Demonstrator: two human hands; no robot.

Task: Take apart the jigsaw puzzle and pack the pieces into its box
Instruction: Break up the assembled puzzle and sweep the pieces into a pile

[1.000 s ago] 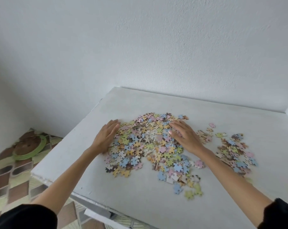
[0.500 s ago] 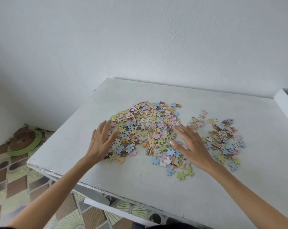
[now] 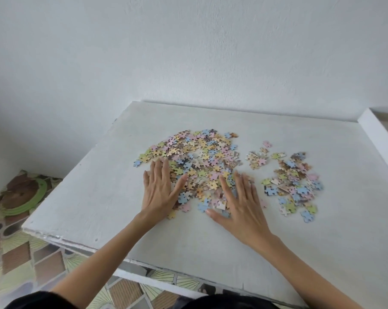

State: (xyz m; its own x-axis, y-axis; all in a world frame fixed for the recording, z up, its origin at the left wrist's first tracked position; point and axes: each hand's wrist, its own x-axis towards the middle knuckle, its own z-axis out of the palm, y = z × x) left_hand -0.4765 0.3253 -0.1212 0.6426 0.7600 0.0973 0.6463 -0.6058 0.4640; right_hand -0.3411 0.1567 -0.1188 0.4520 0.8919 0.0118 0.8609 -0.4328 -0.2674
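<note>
Head cam view: both hands lie flat, palms down, on the near edge of the big pile of puzzle pieces in the middle of the white table. The left hand has its fingers straight and pressed together, pointing to 12 o'clock, with the thumb splayed toward 2 and touching loose pieces. The right hand has its fingers fanned apart, pointing about 11, thumb out toward 9. It's pinching nothing, just pressing down.

The pieces under both palms are hidden, the right fingertips are a bit blurry, and the prints on the pieces are too small to read.

The big pile runs wider 9-to-3. A smaller pile sits apart at its 3 o'clock, stretched 12-to-6.
</note>
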